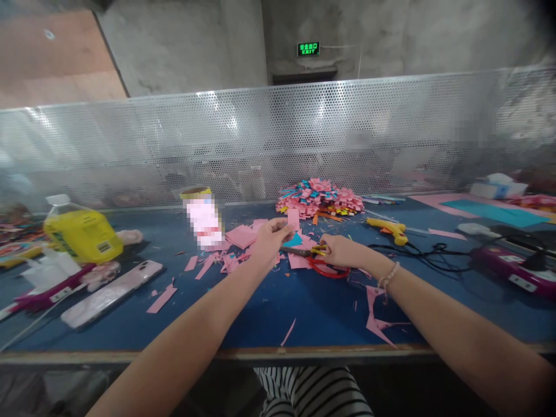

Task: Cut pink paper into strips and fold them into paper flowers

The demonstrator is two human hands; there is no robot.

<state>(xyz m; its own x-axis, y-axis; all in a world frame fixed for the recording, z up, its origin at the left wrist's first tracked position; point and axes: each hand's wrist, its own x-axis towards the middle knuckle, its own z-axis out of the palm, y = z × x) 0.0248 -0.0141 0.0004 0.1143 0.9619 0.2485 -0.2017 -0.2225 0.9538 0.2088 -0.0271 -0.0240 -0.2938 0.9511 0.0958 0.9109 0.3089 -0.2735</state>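
My left hand [274, 231] pinches a small pink paper piece [293, 216], held upright above the littered middle of the table. To its right, my right hand [339, 250] is closed on a pair of scissors [299, 251]. Their dark blades point left, below the pink piece and near my left fingertips. A yellow part shows at the fingers, and a red loop hangs under the hand. Beneath both hands lie pink paper scraps [243, 236] and a blue scrap [296, 240]. Just behind is a large heap of folded pink, blue and yellow paper pieces [319, 197].
Left are a yellow-labelled bottle [82, 234], a phone [112, 294], a power strip [56, 292] and a blurred cylinder [203, 220]. Right are a yellow glue gun [391, 229], its black cable and a purple power strip [516, 269]. A perforated metal screen [174, 150] stands behind.
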